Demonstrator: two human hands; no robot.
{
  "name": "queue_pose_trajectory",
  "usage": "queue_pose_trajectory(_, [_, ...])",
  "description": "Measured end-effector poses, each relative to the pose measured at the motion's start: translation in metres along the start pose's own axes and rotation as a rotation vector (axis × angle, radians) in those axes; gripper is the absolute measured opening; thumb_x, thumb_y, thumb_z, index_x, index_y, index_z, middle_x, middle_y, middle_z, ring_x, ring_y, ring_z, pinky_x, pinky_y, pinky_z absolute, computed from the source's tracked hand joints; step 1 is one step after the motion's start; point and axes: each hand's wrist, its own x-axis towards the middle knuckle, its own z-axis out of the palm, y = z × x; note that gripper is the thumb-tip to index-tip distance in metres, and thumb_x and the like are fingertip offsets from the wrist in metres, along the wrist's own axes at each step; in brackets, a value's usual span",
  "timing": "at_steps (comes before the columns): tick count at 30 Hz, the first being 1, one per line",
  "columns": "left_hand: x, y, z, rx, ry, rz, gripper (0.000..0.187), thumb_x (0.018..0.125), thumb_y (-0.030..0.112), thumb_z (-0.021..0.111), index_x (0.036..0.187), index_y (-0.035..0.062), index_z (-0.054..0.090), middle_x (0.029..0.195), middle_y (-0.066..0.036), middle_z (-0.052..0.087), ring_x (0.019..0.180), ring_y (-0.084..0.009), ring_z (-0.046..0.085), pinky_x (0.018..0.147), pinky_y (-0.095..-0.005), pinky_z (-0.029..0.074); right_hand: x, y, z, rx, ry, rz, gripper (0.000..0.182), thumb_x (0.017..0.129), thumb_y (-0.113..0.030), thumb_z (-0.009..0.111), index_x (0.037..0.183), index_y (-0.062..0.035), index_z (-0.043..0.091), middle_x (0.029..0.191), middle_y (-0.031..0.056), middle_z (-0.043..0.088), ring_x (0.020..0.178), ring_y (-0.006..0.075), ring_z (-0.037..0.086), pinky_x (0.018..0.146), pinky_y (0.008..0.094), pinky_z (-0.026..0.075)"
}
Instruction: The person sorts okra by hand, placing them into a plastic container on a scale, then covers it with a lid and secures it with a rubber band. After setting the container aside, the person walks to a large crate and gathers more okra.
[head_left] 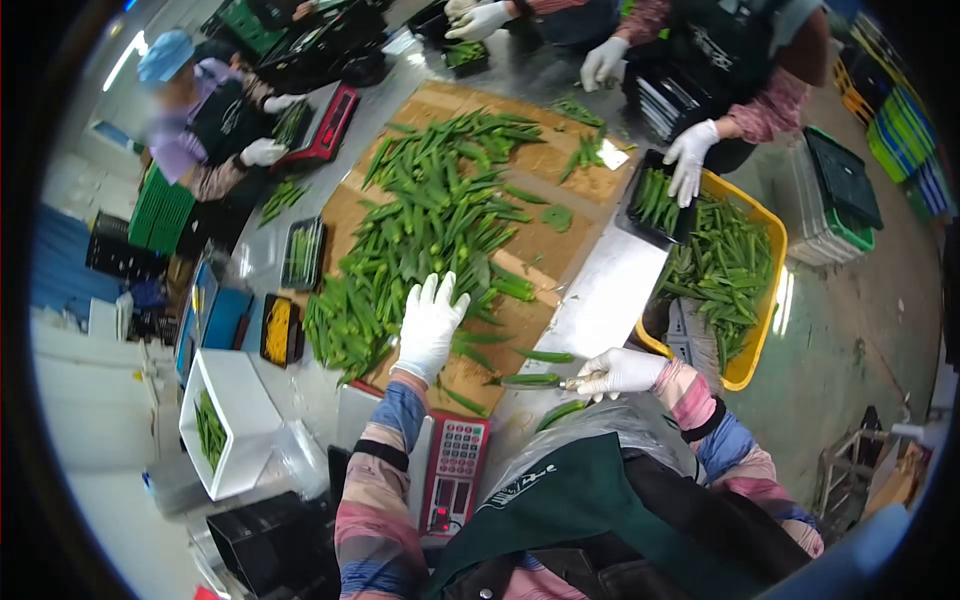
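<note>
A big heap of green okra (430, 205) is spread over flattened brown cardboard (575, 215). My left hand (430, 325), in a white glove, lies with fingers spread on the near side of the heap. My right hand (622, 371), also gloved, is closed around the handle of a slim knife (535, 381). Its blade points left, overlapping green pods at the cardboard's near edge. A loose okra pod (545, 356) lies just beyond the knife. Close to my body, below the left hand, sits a red scale (458, 450) with a keypad.
A co-worker's gloved hand (690, 160) reaches over a black tray (640, 225) of okra beside a yellow crate (778, 240) full of pods. Another person works at a red scale (335, 125). Left stand a packed tray (302, 255) and a white foam box (255, 425).
</note>
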Motion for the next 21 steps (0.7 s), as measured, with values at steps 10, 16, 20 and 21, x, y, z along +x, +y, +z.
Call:
queue_pose_trajectory(10, [0.040, -0.027, 0.017, 0.031, -0.004, 0.267, 0.027, 0.089, 0.015, 0.062, 0.115, 0.0072, 0.065, 0.142, -0.014, 0.055, 0.133, -0.0344, 0.048, 0.113, -0.0510, 0.035, -0.022, 0.064, -0.008, 0.523, 0.189, -0.241, 0.033, 0.098, -0.016, 0.064, 0.125, 0.0021, 0.061, 0.104, 0.0085, 0.073, 0.075, 0.0081, 0.064, 0.076, 0.0242, 0.053])
queue_pose_trajectory(16, [0.051, 0.020, -0.018, -0.557, 0.271, -0.130, 0.035, 0.091, 0.015, 0.067, 0.123, 0.0045, 0.061, 0.112, -0.011, 0.068, 0.102, -0.0287, 0.065, 0.098, -0.0412, 0.047, -0.009, 0.062, -0.015, 0.532, 0.339, -0.316, 0.034, 0.098, -0.010, 0.060, 0.130, 0.0009, 0.058, 0.108, 0.0043, 0.067, 0.084, 0.0080, 0.063, 0.079, 0.0227, 0.052])
queue_pose_trajectory(20, [0.055, 0.075, -0.036, -1.386, 0.140, -0.616, 0.022, 0.099, 0.016, 0.060, 0.115, 0.0016, 0.061, 0.092, -0.005, 0.065, 0.076, -0.0126, 0.060, 0.070, -0.0268, 0.049, 0.007, 0.042, -0.009, 0.374, 0.592, -0.330, 0.031, 0.095, -0.013, 0.061, 0.124, -0.0009, 0.059, 0.103, 0.0040, 0.065, 0.090, 0.0126, 0.061, 0.082, 0.0267, 0.050])
queue_pose_trajectory(21, [0.052, 0.084, -0.038, -1.460, 0.126, -0.652, 0.021, 0.100, 0.018, 0.060, 0.114, 0.0020, 0.061, 0.090, -0.003, 0.063, 0.075, -0.0101, 0.059, 0.068, -0.0253, 0.048, 0.010, 0.027, -0.002, 0.274, 0.697, -0.358, 0.032, 0.094, -0.015, 0.061, 0.124, -0.0023, 0.059, 0.100, 0.0061, 0.064, 0.092, 0.0157, 0.061, 0.083, 0.0293, 0.050])
